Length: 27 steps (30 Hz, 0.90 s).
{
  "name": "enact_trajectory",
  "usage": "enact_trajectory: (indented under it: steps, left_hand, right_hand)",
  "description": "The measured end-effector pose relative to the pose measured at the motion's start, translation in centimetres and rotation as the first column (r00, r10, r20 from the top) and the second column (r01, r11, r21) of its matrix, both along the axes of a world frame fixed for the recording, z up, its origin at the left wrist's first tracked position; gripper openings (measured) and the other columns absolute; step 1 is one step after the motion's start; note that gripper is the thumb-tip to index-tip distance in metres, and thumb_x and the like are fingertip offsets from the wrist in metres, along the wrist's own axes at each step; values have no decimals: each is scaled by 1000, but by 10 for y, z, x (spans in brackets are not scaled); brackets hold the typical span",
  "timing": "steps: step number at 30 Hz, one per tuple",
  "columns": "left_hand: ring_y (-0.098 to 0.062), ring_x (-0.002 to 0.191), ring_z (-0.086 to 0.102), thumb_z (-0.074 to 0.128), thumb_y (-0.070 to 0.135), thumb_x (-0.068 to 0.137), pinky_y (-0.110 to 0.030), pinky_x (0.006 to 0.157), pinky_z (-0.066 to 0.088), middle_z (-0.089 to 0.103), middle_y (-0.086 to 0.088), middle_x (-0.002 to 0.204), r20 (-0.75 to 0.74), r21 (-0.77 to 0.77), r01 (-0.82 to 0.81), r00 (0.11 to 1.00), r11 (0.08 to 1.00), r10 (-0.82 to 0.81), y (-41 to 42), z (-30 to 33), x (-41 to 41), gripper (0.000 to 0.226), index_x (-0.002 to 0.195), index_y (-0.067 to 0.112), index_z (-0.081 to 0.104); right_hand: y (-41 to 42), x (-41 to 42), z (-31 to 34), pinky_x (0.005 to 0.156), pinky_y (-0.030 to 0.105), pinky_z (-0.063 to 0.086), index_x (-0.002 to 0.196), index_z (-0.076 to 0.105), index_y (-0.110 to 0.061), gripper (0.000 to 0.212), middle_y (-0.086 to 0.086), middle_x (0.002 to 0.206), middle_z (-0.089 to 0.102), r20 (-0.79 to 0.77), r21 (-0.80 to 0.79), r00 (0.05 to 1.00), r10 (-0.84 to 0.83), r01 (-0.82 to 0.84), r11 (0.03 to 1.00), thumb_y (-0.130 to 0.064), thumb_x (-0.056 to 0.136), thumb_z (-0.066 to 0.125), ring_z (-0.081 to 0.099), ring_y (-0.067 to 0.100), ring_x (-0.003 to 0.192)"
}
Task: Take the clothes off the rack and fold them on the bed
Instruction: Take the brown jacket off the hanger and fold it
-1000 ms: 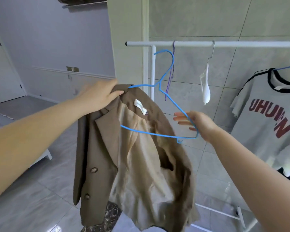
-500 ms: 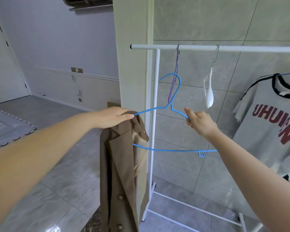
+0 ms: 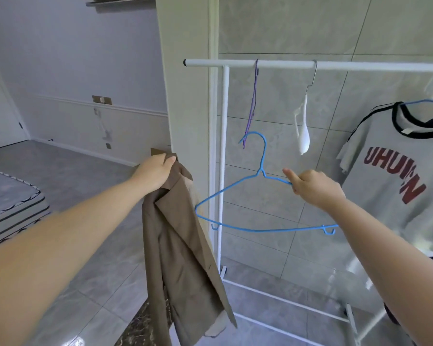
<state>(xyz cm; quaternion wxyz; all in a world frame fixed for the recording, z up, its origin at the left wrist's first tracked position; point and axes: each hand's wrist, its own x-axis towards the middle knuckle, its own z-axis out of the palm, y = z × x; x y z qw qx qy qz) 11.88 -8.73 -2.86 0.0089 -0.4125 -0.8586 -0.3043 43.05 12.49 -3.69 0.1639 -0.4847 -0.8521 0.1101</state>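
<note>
My left hand (image 3: 155,171) grips a brown blazer (image 3: 180,258) by its collar, and the blazer hangs straight down, free of any hanger. To its right, my right hand (image 3: 313,187) holds an empty blue wire hanger (image 3: 245,213) by its right shoulder, below the white rack's top bar (image 3: 285,64). A grey T-shirt with red letters (image 3: 395,176) hangs on the rack at the right. The bed's edge (image 3: 13,208) shows at the far left.
An empty purple hanger (image 3: 253,106) and an empty white hanger (image 3: 302,131) hang from the bar. The rack's upright post (image 3: 220,171) stands just right of the blazer, beside a cream wall corner (image 3: 185,96). Grey floor tiles (image 3: 98,283) lie below.
The blue hanger has come fully out of the blazer and moved to the right with my right hand. The blazer now hangs closed from my left hand.
</note>
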Motion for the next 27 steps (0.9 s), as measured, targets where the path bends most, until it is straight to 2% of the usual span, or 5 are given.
enact_trajectory:
  steps: [12, 15, 20, 23, 27]
  left_hand:
    - [-32, 122, 51, 31, 40, 107, -35, 90, 39, 59, -10, 129, 17, -122, 199, 980, 972, -198, 74, -23, 65, 42, 123, 14, 59]
    - [-33, 121, 52, 30, 42, 106, -37, 88, 40, 61, -10, 123, 24, -141, 255, 967, 957, -254, 99, -23, 84, 43, 117, 14, 61]
    - [-35, 122, 52, 30, 44, 106, -42, 101, 42, 60, -13, 131, 61, -152, 348, 937, 925, -343, 130, -30, 113, 45, 125, 14, 58]
    - [-34, 123, 51, 29, 44, 106, -45, 104, 41, 59, -12, 131, 55, -173, 389, 921, 905, -385, 142, -35, 129, 46, 126, 15, 57]
    - [-33, 122, 52, 31, 43, 105, -41, 102, 42, 59, -10, 132, 78, -135, 442, 897, 887, -435, 164, -38, 144, 43, 125, 16, 57]
  right_hand:
    - [15, 97, -14, 93, 41, 48, 67, 52, -37, 40, 6, 87, 58, 163, -196, 982, -97, 129, 972, -45, 103, 36, 56, 30, 93]
    - [23, 138, -19, 84, 39, 48, 103, 69, -18, 39, 7, 82, 59, 106, -207, 974, -198, 216, 954, -42, 103, 39, 54, 29, 82]
    - [15, 180, -11, 79, 36, 45, 137, 50, -8, 40, 9, 90, 52, -51, -213, 922, -384, 365, 906, -32, 105, 41, 51, 27, 84]
    - [16, 192, 0, 74, 37, 46, 131, 53, -8, 32, 16, 92, 57, -156, -289, 885, -438, 383, 877, -23, 104, 42, 56, 31, 81]
    - [23, 197, 20, 51, 27, 33, 74, 61, -10, 36, 3, 60, 49, -310, -397, 825, -473, 340, 852, -37, 96, 52, 38, 20, 51]
